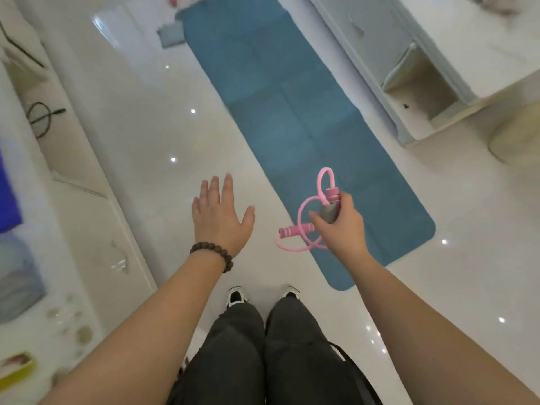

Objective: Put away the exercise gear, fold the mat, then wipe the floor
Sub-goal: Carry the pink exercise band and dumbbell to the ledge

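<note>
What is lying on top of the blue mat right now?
Nothing rests on the visible stretch of the blue mat. The right hand holds the pink jump rope above its near end, hiding a patch; the blurred far end is unclear.

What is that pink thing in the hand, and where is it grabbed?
The right hand grips a pink jump rope by one grey-and-pink handle. The left hand holds nothing.

One blue mat point(306, 127), one pink jump rope point(309, 226) with two handles, two hands, two shoes, one bead bracelet point(214, 252).
</note>
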Demonstrator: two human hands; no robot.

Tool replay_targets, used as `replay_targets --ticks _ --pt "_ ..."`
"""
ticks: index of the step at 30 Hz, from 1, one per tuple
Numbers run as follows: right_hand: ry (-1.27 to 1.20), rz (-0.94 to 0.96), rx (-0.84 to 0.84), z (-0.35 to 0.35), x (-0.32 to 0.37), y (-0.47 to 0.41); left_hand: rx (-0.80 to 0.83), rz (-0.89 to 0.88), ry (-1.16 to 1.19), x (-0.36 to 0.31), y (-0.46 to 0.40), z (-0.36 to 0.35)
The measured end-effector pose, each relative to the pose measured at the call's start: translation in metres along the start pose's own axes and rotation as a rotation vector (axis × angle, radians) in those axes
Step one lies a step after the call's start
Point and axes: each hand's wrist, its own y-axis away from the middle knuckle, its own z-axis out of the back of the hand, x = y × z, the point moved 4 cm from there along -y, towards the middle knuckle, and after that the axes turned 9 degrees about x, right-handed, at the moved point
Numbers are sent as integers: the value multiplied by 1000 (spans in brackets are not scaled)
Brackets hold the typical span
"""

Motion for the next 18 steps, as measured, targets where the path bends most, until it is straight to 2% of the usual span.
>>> replay_targets --ticks 5,10,18 --pt "78 138 41 14 85 16 -107 71 12 4 33 70" --pt "175 240 71 6 145 10 -169 165 -1 36 44 121" --pt "290 301 118 -48 221 -47 -213 258 47 98 -6 178"
